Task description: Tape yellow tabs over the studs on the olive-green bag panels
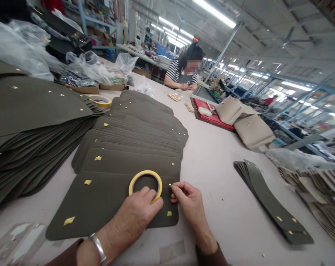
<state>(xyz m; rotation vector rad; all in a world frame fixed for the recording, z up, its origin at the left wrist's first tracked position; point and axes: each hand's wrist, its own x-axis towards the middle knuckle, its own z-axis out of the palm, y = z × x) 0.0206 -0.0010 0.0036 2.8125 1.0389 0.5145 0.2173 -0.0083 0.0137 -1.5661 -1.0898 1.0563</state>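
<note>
My left hand (141, 208) is closed around the lower side of a roll of yellow tape (132, 183), held above a dark olive panel (106, 199). Thumb and forefinger of my right hand (188, 197) pinch a small bit of yellow tape at a metal stud (170, 185) near the panel's right edge. Yellow tape pieces (69, 221) stick to the panel at its left side and lower right corner. Behind it, a fanned stack of similar panels (134, 129) overlaps, some with tape bits and studs showing.
Large olive pieces (31, 99) are piled at left. Another tape roll (101, 100) lies behind. At right are olive strips (275, 199) and beige pieces (319, 188). A red tray (211, 116) and beige bags (250, 129) stand farther back. A co-worker (181, 70) sits across the table.
</note>
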